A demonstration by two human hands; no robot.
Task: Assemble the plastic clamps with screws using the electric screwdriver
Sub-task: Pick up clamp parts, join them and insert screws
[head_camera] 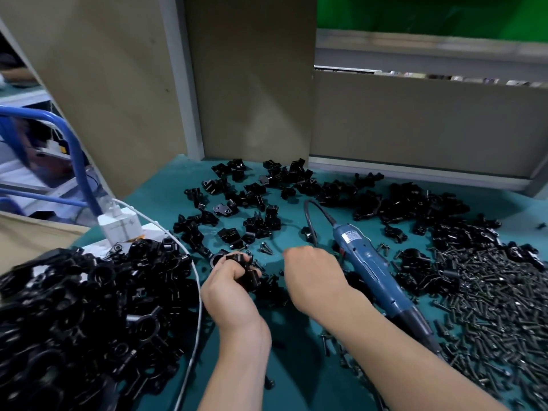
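My left hand grips a black plastic clamp just above the teal table, fingers curled round it. My right hand hovers palm-down beside it, to the right; its fingers point down and away, so what they hold is hidden. The blue electric screwdriver lies on the table right of that hand, its black cord looping back. A large heap of dark screws covers the right side. Loose black clamps are scattered across the far middle.
A big pile of black clamps fills the left foreground. A white charger with a white cable sits behind it. Cardboard panels wall off the back. A blue metal frame stands at the left.
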